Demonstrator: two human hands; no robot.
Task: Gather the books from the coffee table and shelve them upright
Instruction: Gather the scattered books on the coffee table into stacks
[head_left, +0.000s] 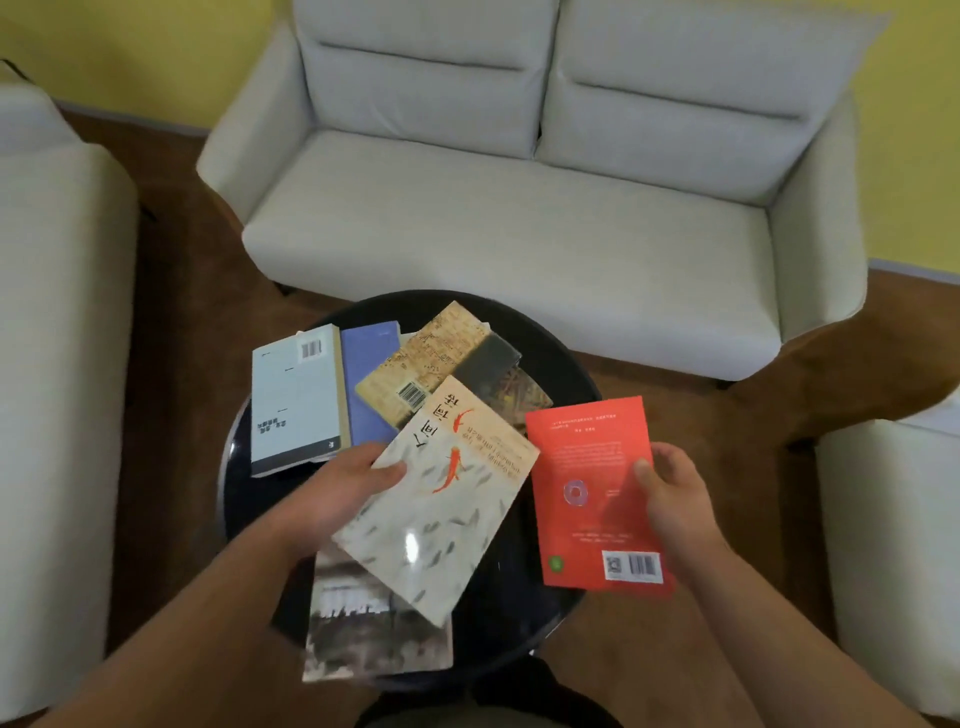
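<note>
Hands over round black coffee table (566, 358), each clamping a book.
Left hand (343, 488) grips cream fish-patterned paperback (441, 514); right hand (675, 493) grips red paperback (587, 467) (back cover up).

Books (332, 395) lie on the table (566, 364), sofa (519, 208) behind it.

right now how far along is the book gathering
Early. Nothing is shelved; no shelf is in view. In hand: the left hand grips the fish-cover book, the right hand holds the red book. Left on the round black table: the pale blue book, the purple-blue book, the tan book, the grey book.
</note>
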